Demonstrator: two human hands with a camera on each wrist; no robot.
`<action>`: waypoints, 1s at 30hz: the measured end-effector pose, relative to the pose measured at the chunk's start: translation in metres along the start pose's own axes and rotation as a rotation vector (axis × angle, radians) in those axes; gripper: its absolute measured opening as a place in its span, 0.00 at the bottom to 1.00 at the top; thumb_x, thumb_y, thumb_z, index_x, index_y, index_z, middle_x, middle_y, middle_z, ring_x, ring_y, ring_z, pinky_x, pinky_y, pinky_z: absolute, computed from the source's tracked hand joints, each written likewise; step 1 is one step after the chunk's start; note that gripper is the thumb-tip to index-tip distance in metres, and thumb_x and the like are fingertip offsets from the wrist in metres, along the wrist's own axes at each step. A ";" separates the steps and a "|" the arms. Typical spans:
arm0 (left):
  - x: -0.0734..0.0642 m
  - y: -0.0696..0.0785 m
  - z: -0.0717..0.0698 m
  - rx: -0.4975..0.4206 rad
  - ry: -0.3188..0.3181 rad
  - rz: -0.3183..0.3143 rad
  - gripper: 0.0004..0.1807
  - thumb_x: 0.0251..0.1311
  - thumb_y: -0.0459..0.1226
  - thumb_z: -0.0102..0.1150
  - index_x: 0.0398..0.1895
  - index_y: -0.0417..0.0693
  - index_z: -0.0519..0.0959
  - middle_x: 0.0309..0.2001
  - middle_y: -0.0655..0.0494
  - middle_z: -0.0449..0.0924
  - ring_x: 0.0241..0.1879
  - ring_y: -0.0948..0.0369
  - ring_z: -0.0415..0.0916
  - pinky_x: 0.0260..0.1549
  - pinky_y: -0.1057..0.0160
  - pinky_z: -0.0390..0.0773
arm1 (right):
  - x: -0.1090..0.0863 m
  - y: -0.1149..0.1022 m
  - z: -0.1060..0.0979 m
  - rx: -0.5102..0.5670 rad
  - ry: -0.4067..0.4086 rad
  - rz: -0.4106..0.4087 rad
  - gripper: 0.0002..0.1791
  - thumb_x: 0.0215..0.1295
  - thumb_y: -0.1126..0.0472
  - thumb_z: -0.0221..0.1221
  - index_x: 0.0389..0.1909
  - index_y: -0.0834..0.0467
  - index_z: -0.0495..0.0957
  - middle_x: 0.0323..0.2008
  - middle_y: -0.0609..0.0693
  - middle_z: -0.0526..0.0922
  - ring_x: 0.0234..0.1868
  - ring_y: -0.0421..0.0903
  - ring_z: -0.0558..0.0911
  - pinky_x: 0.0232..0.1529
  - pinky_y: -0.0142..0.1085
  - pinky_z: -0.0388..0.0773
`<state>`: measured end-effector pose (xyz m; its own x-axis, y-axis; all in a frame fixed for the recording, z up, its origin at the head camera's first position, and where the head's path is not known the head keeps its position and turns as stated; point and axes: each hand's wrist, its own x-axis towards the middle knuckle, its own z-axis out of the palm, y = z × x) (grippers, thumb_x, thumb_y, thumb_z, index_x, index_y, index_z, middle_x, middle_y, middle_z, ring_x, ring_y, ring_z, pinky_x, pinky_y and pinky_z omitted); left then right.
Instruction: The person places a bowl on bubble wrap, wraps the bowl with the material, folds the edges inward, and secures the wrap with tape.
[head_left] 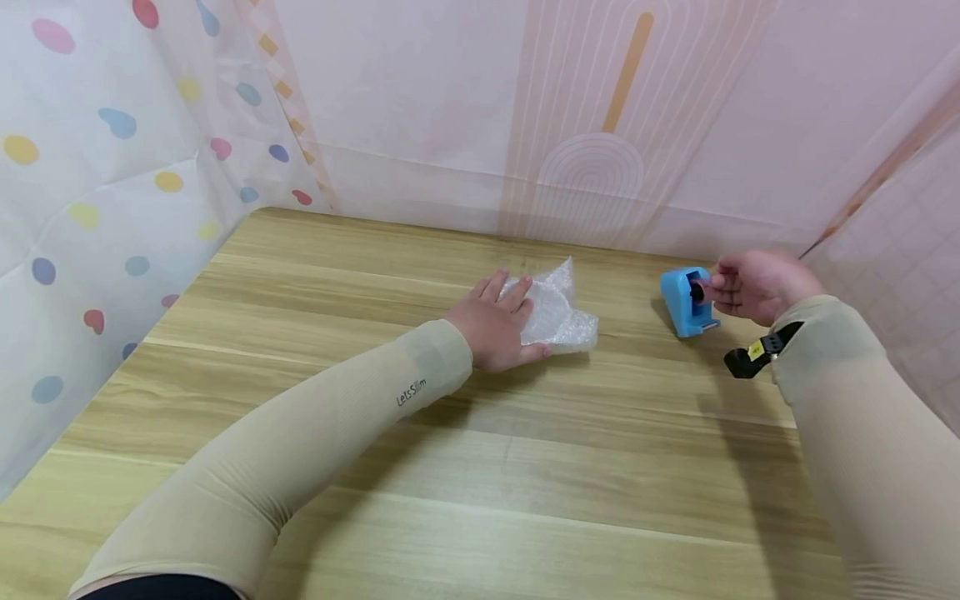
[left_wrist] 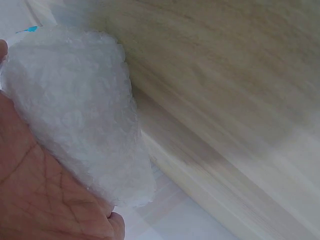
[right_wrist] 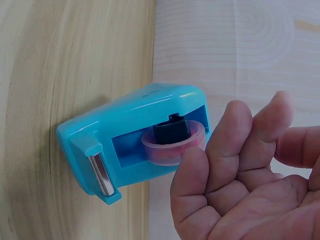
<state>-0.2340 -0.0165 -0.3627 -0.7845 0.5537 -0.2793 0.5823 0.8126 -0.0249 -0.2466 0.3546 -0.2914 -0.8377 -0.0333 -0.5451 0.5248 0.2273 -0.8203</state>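
Note:
In the head view, my left hand (head_left: 497,323) lies spread over the near-left side of a bundle of clear bubble wrap (head_left: 564,321) on the table. The left wrist view shows the bubble wrap (left_wrist: 82,115) plump beside my palm; whatever it may enclose is hidden. On the right stands a light-blue tape dispenser (head_left: 678,304) with a pinkish roll of tape (right_wrist: 165,152) on a black hub and a metal cutter (right_wrist: 102,175) at its front. My right hand (head_left: 765,287) is beside it, fingers loosely bent, one fingertip overlapping the roll in the right wrist view.
Both things rest on a wood-grain table (head_left: 480,492). A patterned curtain (head_left: 420,125) hangs along its back edge, with a dotted one (head_left: 97,208) on the left. A black wrist strap mount (head_left: 750,360) sticks out from the right sleeve, near the dispenser.

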 end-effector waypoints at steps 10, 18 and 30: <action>0.001 0.000 0.001 0.016 -0.001 -0.002 0.53 0.72 0.75 0.26 0.86 0.48 0.50 0.88 0.52 0.30 0.86 0.43 0.24 0.85 0.45 0.36 | 0.001 0.010 0.003 -0.015 0.023 -0.009 0.29 0.85 0.56 0.34 0.25 0.50 0.79 0.27 0.38 0.85 0.36 0.36 0.85 0.47 0.33 0.82; 0.000 -0.001 0.001 0.014 -0.009 -0.006 0.53 0.72 0.74 0.27 0.86 0.49 0.49 0.88 0.52 0.29 0.86 0.43 0.24 0.85 0.45 0.37 | 0.006 0.027 0.008 -0.262 0.095 -0.002 0.16 0.85 0.54 0.38 0.53 0.60 0.68 0.29 0.38 0.83 0.38 0.35 0.83 0.51 0.34 0.80; -0.001 -0.001 0.001 0.009 -0.009 -0.009 0.53 0.72 0.75 0.27 0.86 0.49 0.49 0.88 0.53 0.29 0.86 0.43 0.24 0.85 0.45 0.36 | -0.002 0.041 -0.002 -0.405 0.152 0.065 0.18 0.84 0.53 0.44 0.47 0.66 0.70 0.27 0.45 0.80 0.31 0.41 0.81 0.38 0.34 0.84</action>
<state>-0.2334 -0.0178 -0.3637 -0.7876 0.5450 -0.2877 0.5775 0.8156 -0.0360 -0.2236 0.3656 -0.3241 -0.8336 0.1299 -0.5368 0.5004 0.5889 -0.6347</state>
